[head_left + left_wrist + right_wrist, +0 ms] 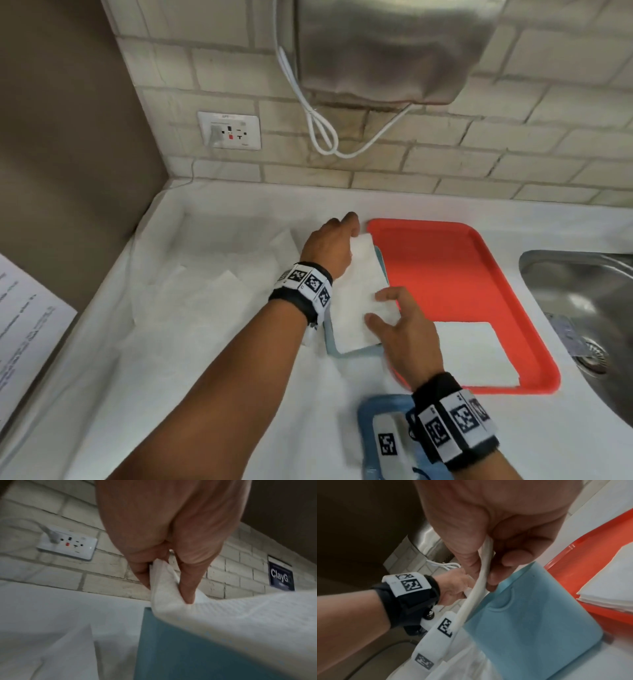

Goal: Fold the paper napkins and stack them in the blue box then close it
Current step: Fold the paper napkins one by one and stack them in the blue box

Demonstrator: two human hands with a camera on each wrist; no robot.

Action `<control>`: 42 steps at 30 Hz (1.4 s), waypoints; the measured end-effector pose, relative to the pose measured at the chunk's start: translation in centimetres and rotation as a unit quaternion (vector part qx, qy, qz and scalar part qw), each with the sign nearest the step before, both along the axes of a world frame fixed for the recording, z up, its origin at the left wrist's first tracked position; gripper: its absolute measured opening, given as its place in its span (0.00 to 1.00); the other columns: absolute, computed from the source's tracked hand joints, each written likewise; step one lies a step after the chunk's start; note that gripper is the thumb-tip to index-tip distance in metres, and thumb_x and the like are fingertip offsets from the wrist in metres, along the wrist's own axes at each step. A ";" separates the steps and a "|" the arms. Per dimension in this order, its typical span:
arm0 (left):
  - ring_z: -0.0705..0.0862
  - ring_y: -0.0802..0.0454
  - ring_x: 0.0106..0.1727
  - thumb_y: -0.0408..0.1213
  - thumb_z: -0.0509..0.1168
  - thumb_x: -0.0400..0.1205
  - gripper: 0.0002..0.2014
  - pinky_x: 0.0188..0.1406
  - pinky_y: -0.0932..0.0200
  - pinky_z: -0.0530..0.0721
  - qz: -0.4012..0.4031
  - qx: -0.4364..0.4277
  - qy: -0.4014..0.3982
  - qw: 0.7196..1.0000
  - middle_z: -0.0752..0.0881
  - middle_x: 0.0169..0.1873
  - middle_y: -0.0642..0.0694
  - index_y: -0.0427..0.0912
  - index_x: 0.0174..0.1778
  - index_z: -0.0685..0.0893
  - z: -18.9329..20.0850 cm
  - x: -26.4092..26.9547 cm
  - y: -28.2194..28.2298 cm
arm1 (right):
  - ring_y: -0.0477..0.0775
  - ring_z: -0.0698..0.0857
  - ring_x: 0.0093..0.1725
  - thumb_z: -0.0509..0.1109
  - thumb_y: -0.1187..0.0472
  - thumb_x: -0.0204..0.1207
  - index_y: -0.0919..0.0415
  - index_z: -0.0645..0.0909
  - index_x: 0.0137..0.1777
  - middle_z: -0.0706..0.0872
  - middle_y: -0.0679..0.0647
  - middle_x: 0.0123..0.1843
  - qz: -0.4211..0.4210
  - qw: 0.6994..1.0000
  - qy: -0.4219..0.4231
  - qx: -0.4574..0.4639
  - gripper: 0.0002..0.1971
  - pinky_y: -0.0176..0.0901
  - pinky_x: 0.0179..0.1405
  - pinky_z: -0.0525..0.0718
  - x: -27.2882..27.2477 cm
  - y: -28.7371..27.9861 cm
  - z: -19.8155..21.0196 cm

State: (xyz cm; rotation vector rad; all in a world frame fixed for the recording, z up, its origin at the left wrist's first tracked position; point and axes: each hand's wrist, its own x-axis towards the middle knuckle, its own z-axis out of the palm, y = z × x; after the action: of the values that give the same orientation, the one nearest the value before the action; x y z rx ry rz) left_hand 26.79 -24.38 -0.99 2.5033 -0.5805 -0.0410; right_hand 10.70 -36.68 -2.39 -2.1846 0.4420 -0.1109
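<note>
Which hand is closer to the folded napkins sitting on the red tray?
Right. The right hand grips the near end of the napkin over the blue box, beside the stack. The left hand pinches the far end.

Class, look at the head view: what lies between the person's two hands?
A folded white napkin spans the gap, gripped by the left hand at its far end and the right hand at its near end, above the blue box.

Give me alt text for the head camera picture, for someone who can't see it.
Two hands hold a folded white napkin over an open blue box: the left hand at its far end, the right hand at its near end. An orange tray with another folded napkin lies to the right, beside a steel sink.
</note>
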 end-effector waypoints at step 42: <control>0.82 0.42 0.63 0.42 0.67 0.86 0.11 0.63 0.44 0.73 -0.135 0.294 -0.116 0.939 0.83 0.63 0.46 0.53 0.64 0.85 -2.5 -1.6 -2.6 | 0.52 0.85 0.53 0.63 0.26 0.76 0.51 0.87 0.55 0.87 0.48 0.53 0.413 0.843 0.129 -0.321 0.29 0.46 0.44 0.77 3.4 -0.2 0.4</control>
State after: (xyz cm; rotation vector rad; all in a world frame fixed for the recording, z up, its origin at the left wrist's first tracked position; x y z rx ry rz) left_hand 25.23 -26.95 -3.49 3.0030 -1.1528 -0.0270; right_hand 14.11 -36.84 -1.95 -2.8680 -0.5101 0.5971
